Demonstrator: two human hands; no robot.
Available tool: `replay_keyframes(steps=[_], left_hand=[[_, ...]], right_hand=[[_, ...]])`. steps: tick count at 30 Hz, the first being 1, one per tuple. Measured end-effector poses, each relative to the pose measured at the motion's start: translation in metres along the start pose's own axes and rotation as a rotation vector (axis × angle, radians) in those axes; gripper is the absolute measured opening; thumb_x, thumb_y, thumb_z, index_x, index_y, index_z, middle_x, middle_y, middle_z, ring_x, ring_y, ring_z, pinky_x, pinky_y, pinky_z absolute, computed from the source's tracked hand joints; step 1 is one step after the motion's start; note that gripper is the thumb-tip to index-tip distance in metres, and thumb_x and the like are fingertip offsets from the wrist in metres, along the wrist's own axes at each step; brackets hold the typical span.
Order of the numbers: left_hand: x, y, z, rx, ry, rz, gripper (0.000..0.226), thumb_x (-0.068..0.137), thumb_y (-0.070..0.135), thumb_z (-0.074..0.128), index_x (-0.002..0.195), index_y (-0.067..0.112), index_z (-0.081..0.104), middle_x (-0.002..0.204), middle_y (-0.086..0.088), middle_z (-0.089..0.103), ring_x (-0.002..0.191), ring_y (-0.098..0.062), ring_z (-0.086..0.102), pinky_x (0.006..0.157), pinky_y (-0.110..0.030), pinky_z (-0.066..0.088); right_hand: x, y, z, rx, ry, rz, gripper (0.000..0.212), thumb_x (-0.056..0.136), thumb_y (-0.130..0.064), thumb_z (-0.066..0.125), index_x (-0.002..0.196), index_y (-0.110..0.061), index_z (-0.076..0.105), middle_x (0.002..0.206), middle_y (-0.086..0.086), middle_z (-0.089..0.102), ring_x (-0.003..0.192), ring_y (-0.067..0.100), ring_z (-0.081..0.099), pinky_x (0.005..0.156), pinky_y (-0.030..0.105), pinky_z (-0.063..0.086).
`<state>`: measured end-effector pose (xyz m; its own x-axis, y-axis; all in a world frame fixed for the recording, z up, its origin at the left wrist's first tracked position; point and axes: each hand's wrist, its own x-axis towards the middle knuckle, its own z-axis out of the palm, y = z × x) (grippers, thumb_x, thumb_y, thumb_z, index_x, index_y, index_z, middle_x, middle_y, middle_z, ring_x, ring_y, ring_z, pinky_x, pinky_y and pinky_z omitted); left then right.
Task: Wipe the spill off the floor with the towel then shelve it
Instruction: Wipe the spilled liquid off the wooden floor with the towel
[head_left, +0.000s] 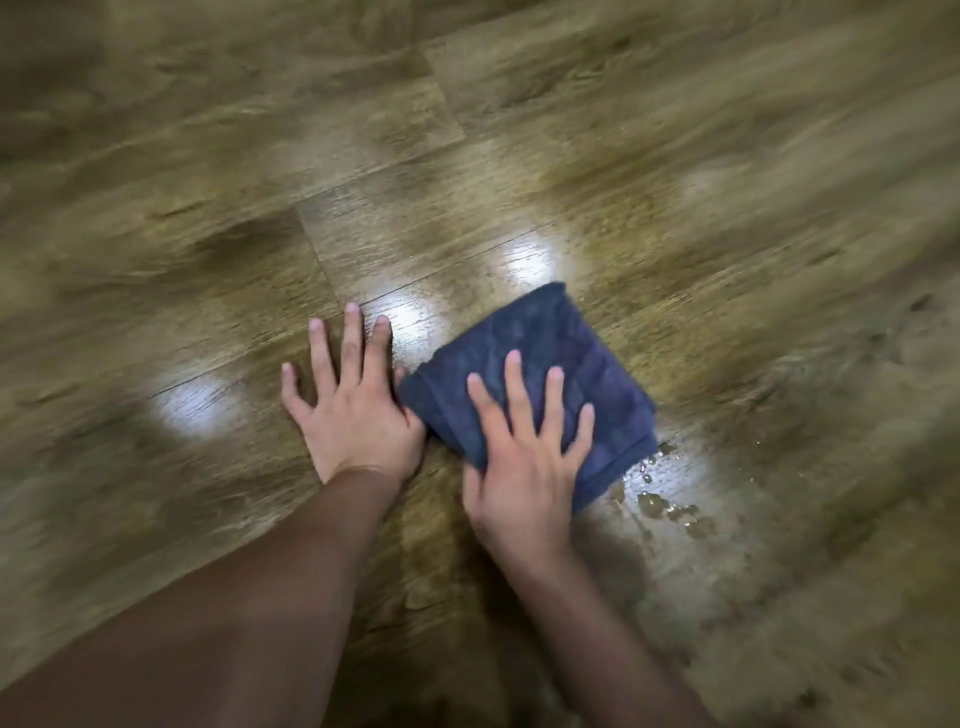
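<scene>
Right grip: right hand (524, 467) lies flat with fingers spread, pressing down on the near part of the towel, pinching nothing.
Left grip: left hand (353, 405) is spread flat on the bare floor, thumb side touching the towel's left edge.
Towel: folded dark blue towel (550, 353) lies flat on the floor under the right hand.
Spill: droplets and a wet patch (665, 504) just beside the towel's near right corner.
Floor: wood-look planks (208, 208), glossy with light reflections, blurred toward the edges.

Indoor room, likely a home, glossy wood-look plank floor (363, 171) (lamp glare reflected)
</scene>
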<state>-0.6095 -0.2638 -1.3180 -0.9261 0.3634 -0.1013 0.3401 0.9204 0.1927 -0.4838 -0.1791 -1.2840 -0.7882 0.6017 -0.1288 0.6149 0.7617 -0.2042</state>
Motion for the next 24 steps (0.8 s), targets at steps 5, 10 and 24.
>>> replay_keyframes(steps=[5, 10, 24], left_hand=[[0.0, 0.0, 0.0, 0.004, 0.001, 0.0, 0.055, 0.101, 0.037, 0.033, 0.156, 0.035, 0.029, 0.169, 0.011, 0.01, 0.156, -0.02, 0.0, 0.12, -0.06, 0.007], [0.0, 0.003, -0.003, -0.008, 0.016, -0.013, 0.06, 0.095, 0.042, 0.028, 0.154, 0.034, 0.034, 0.168, 0.011, 0.015, 0.156, -0.021, 0.004, 0.12, -0.06, 0.008], [0.001, 0.0, -0.002, -0.026, 0.035, -0.003, 0.058, 0.096, 0.04, 0.032, 0.153, 0.034, 0.033, 0.168, 0.01, 0.015, 0.156, -0.022, 0.003, 0.12, -0.061, 0.007]], right_hand=[[-0.006, 0.011, 0.005, -0.08, -0.033, -0.027, 0.082, 0.075, -0.041, 0.066, 0.151, -0.037, 0.037, 0.167, -0.001, 0.018, 0.151, 0.041, 0.017, 0.112, 0.07, 0.015], [0.063, 0.064, -0.017, -0.149, 0.005, -0.068, 0.081, 0.078, -0.041, 0.061, 0.153, -0.039, 0.031, 0.168, -0.006, 0.014, 0.151, 0.037, 0.018, 0.113, 0.066, 0.018], [0.076, 0.066, -0.022, 0.035, 0.035, 0.083, 0.071, 0.085, -0.033, 0.06, 0.151, -0.041, 0.033, 0.167, -0.013, 0.01, 0.155, 0.032, 0.002, 0.119, 0.064, 0.002]])
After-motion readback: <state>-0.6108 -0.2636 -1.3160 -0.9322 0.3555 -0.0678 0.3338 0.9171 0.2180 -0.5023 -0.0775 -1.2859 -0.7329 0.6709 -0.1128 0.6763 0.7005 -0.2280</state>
